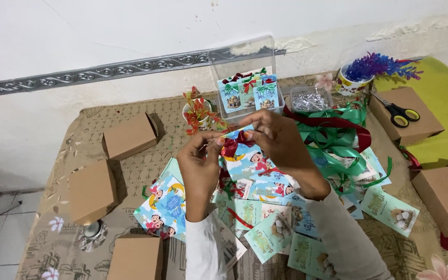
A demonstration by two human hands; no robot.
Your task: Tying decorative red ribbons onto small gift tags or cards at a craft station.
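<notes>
A dark red ribbon bow (233,143) is pinched by both hands, left hand (199,163) and right hand (281,140), against a printed card (245,158); the half-tied bow could slip loose if either pinch is eased.

Both hands meet above the middle of the worktop (68,155), the left hand (199,166) and right hand (281,141) pinching a ribbon bow (233,144) on a card (247,161) between them. Under them lies a spread of cards (270,236). Behind them stands a lidded box (245,78) with tagged cards in it, a cup (198,116) to its left and a mug (349,83) to its right. A tangle of ribbon (333,137) lies right of the hands. Scissors (397,113) rest on a carton (405,116) at far right. Three cartons (129,136) sit on the left.
</notes>
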